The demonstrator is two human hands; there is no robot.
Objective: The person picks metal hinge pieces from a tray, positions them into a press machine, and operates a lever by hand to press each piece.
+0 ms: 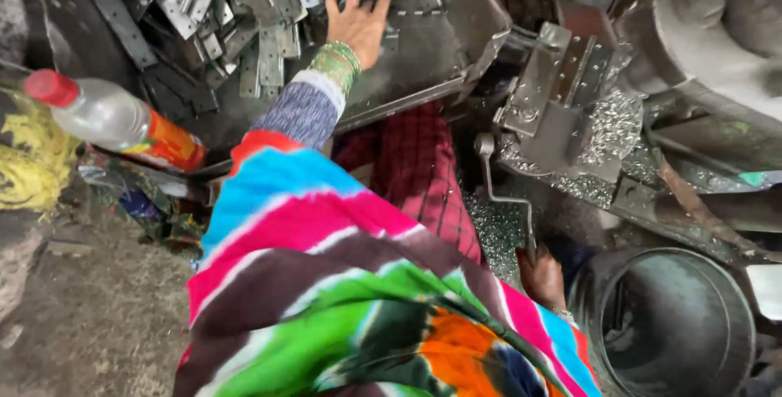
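Now I am spreading my left hand [359,24] flat over the punched metal strips [244,18] at eleven o'clock, picking one; right hand [544,279] is gripping the press lever [507,201].

a metal workshop: a heap of flat grey punched steel strips [236,14], a grimy grey press machine [562,96], glittering metal shavings [611,128].

A grey, gritty dirt floor [90,324] lies below a plastic bottle [114,120] with a red cap. Right of the bottle stands a grimy metal machine [570,104]. Daylight is dull.
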